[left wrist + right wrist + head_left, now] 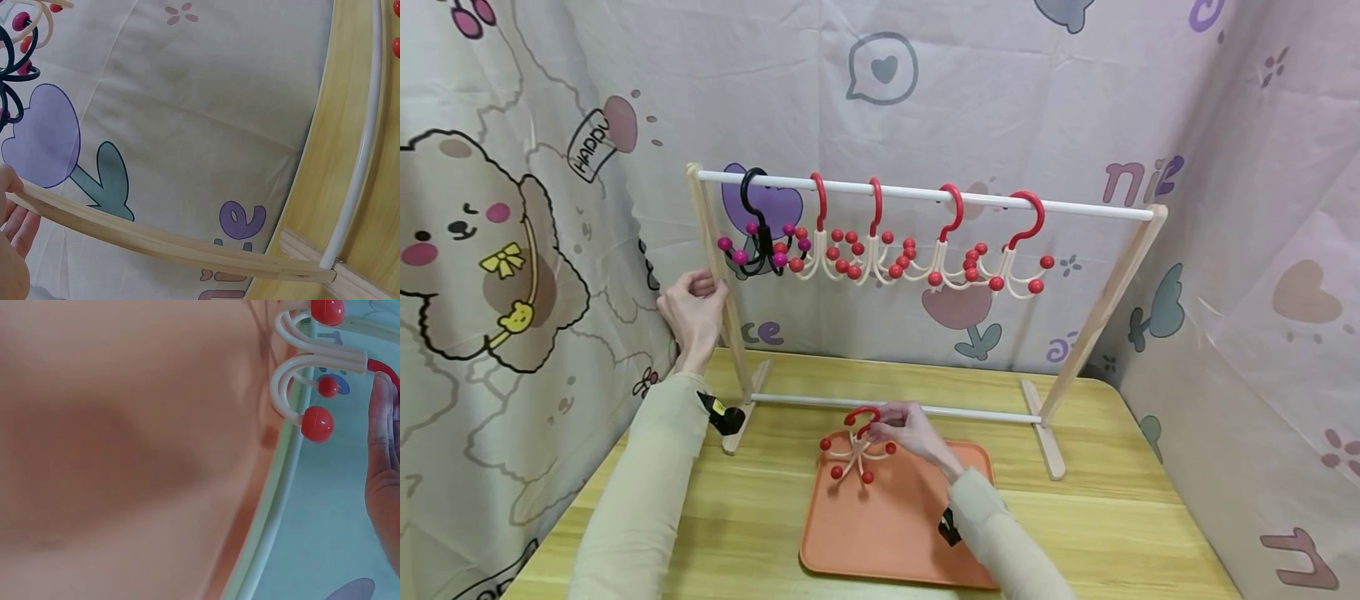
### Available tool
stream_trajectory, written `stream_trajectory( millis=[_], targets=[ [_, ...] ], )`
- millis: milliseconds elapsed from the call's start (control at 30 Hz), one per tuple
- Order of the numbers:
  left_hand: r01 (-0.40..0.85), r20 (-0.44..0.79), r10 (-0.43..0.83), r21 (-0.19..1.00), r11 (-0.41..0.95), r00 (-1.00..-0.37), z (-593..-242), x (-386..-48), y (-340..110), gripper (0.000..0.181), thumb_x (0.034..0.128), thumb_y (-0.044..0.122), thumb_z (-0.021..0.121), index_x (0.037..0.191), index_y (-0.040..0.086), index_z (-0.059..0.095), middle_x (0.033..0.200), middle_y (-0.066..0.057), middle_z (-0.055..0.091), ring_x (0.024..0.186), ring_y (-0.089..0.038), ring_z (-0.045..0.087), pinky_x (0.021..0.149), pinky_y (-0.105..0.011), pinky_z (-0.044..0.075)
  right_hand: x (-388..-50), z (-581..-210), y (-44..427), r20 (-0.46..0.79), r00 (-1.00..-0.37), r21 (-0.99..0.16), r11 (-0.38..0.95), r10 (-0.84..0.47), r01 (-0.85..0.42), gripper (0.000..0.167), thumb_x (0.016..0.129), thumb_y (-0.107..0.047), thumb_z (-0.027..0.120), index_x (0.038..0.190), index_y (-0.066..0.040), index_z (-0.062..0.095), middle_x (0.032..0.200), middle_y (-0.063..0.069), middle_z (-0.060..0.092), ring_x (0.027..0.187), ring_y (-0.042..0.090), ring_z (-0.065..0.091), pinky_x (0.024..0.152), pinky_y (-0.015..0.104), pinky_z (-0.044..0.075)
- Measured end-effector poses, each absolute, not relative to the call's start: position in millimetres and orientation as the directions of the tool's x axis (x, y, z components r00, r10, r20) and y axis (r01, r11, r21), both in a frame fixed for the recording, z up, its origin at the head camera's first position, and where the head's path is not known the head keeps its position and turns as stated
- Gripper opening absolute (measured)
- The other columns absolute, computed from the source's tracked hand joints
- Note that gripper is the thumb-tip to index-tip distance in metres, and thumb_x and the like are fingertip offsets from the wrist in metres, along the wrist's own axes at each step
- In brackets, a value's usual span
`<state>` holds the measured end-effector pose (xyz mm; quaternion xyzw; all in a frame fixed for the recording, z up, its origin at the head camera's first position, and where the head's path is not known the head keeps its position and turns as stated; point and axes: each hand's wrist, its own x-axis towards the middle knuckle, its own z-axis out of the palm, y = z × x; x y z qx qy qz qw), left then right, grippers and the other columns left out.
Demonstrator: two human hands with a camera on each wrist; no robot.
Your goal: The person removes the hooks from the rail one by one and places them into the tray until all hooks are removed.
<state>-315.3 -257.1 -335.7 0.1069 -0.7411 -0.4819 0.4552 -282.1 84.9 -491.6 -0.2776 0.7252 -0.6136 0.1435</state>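
In the head view my right hand [912, 432] pinches the red hook of a cream claw hanger [859, 448] tipped with red balls. The hanger is over the far left part of an orange tray [895, 533]; whether it touches the tray I cannot tell. My left hand [691, 312] grips the left wooden post [144, 240] of a hanging rack, thumb on one side and fingers on the other. From the rack's white top rod [917, 193] hang a black claw hanger [763, 237] with magenta balls, at the left, and several cream ones with red hooks.
The rack's lower white rod [820, 402] runs just behind the tray. Its wooden feet [1043, 433] stand on the wood-grain table [1112, 500]. Patterned cloth [880, 108] hangs behind and at both sides.
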Motion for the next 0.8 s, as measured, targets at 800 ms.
stream_trajectory(
  millis=[800],
  targets=[
    [0.277, 0.568, -0.601, 0.814, 0.511, -0.562, -338.7, -317.9, -257.8, 0.023, 0.0878, 0.011, 0.07, 0.107, -0.002, 0.075, 0.101, -0.024, 0.076, 0.07, 0.013, 0.052, 0.11, -0.032, 0.033, -281.3, -496.1, 80.0, 0.095, -0.812, -0.962, 0.157, -0.576, -0.223, 0.03, 0.095, -0.004, 0.065, 0.116, 0.017, 0.061, 0.102, 0.033, 0.072, 0.092, 0.056, 0.068, 0.083, 0.06, 0.056]
  ],
)
